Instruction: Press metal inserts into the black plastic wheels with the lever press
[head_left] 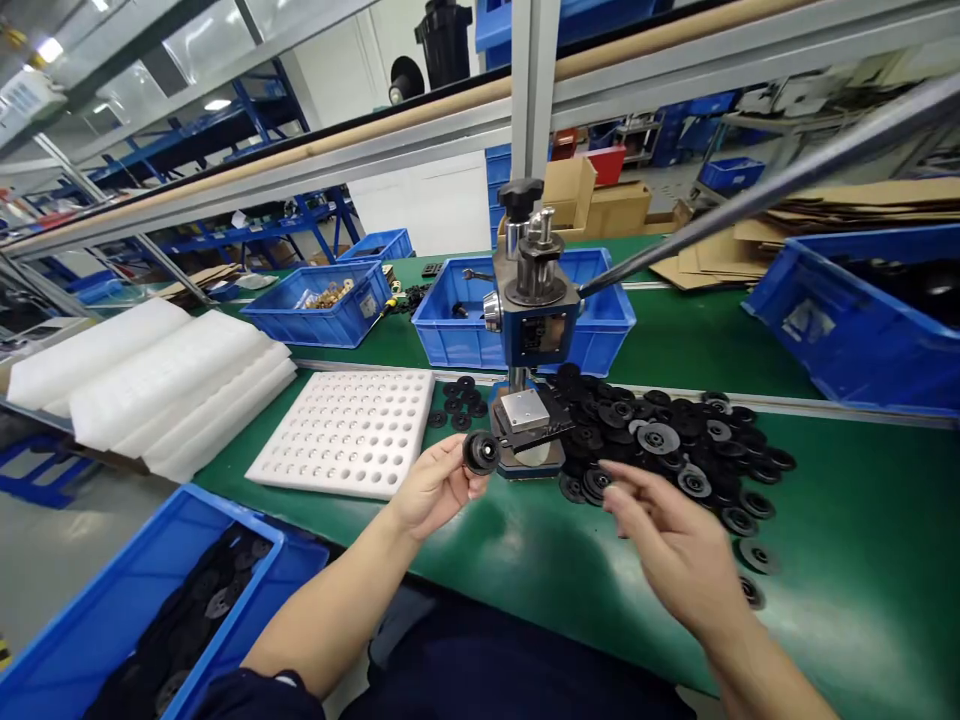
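Note:
My left hand pinches a black round flanged disc with a shiny metal centre, raised in front of the hand press. A flat metal block sits on the press's base, just behind that disc. My right hand hovers at the front of a heap of black discs, thumb and forefinger apart, with nothing visible between them. Its fingertips are close to a black disc at the heap's near edge. Left of the press lies a small group of black discs.
A white foam tray with rows of holes, many holding small metal parts, lies at left. Blue bins stand behind the press, at right and at lower left. The press's long lever slants up to the right. White foam sheets lie far left.

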